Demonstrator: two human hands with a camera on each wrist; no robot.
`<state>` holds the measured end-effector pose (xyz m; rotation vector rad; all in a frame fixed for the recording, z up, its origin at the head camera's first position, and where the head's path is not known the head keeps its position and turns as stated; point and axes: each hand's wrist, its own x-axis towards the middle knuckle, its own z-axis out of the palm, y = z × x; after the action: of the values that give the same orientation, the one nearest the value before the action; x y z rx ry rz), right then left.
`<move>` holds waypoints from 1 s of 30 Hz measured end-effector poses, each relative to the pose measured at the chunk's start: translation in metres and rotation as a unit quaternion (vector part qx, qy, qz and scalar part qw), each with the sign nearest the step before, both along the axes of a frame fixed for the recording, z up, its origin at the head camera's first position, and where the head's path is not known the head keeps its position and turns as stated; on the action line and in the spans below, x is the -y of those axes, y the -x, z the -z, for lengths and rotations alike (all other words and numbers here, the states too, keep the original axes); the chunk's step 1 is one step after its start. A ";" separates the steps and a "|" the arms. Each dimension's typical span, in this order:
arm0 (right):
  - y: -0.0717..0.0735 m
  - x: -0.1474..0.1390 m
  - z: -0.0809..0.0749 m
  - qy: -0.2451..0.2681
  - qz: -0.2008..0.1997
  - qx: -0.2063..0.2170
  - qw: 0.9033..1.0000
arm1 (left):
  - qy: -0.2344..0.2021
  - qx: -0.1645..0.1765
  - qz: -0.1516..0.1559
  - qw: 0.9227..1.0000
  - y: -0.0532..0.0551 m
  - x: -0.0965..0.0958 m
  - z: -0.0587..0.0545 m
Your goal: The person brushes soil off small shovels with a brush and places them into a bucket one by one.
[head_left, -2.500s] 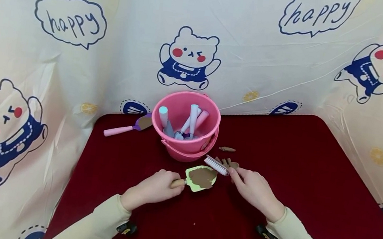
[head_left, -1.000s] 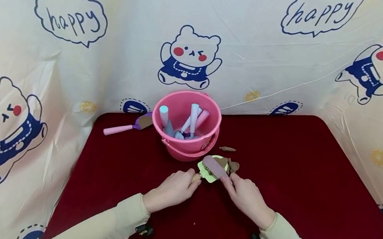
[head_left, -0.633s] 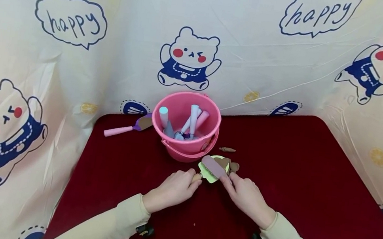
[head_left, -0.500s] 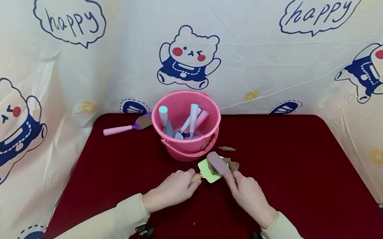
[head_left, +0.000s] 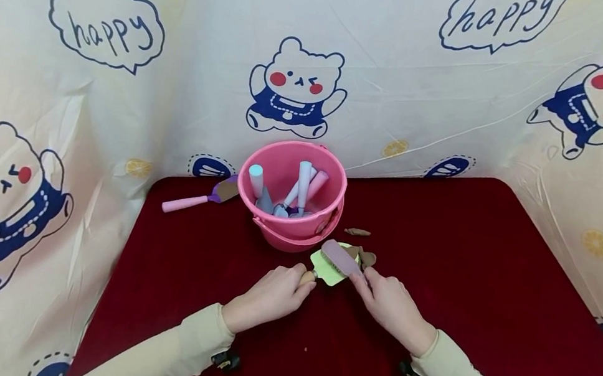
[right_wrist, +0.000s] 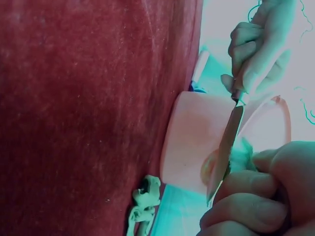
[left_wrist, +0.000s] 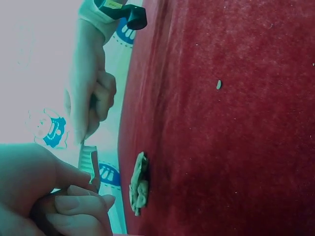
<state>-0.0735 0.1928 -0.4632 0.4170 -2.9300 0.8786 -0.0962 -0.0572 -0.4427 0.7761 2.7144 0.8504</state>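
- Near edge: a small crumb (head_left: 306,350) lies on the red-covered counter (head_left: 468,252).
- Left hand (head_left: 271,294): fingers curl round the shovel's wooden handle.
- Right hand (head_left: 391,302): fingers and thumb grip the brush handle.
- Shovel (head_left: 327,272): held above the counter, between the hands and slightly beyond them. Its long axis runs from the left hand away to the right.
- Brush (head_left: 339,256): bristles face the blade; its long axis slants from the right hand leftward and away, crossing the shovel. The right hand is nearer the blade's far end, where brown clay (head_left: 352,252) sits, partly hidden by the brush.
- Obstructions: clay pieces (head_left: 367,257) lie just beyond the right hand; the pink bucket (head_left: 290,232), holding tools (head_left: 304,185), stands beyond the blade.
- Far left: a pink-handled trowel (head_left: 198,201) lies beside the bucket.
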 end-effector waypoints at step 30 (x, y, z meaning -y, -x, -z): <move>0.002 0.000 -0.004 -0.036 -0.006 -0.025 0.999 | -0.009 0.028 -0.003 1.000 0.002 0.008 0.000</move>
<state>-0.0758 0.1931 -0.4588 0.4547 -2.9235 0.7542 -0.0979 -0.0653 -0.4430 0.7362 2.6648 0.8856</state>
